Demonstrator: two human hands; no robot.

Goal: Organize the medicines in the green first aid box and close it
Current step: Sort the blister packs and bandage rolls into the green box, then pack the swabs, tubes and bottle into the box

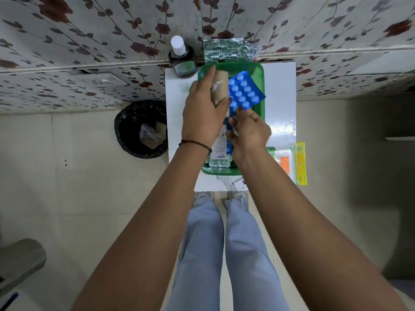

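The green first aid box (258, 72) lies open on a small white table (280, 97). Above it, my left hand (202, 113) grips a brown bandage roll (221, 88). My right hand (249, 131) pinches the lower edge of a blue blister pack of pills (244, 93), which is tilted over the box. A white medicine carton (219, 147) and a silver pill strip (219, 163) lie in the near end of the box, partly hidden by my hands.
A dark bottle with a white cap (182, 57) stands at the table's far left corner. A silver foil strip (229, 49) leans behind the box. Green, orange and yellow packets (299, 162) lie at the table's right edge. A black-lined bin (140, 129) sits on the floor to the left.
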